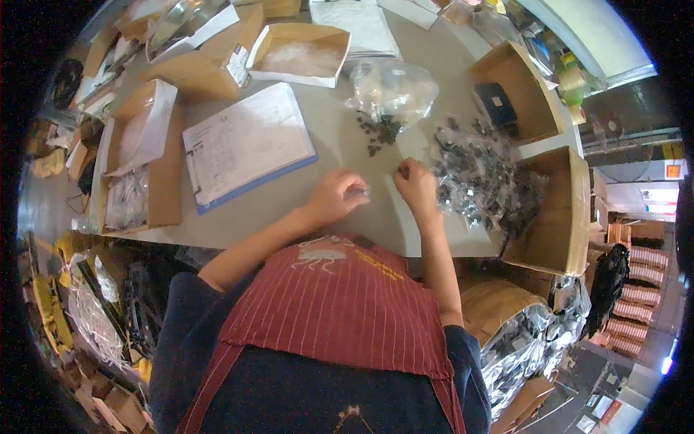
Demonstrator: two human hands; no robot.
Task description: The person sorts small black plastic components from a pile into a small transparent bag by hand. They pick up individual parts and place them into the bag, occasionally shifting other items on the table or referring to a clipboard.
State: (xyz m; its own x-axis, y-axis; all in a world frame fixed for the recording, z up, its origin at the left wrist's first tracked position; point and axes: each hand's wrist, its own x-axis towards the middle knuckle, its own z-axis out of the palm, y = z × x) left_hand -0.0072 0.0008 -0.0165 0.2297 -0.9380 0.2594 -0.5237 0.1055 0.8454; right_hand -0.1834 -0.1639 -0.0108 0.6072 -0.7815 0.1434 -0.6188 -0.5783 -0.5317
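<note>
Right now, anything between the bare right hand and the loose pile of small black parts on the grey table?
Nothing visible: only grey tabletop separates the bare right hand from the loose pile of small black parts. The crumpled clear plastic bag lies at the pile's far edge, outside that gap.

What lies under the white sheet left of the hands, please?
A blue board shows along the near edge of the white sheet; anything else beneath is covered from view.

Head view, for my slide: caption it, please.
Left hand and right hand over a table with black parts, clear bags and a clipboard.
</note>
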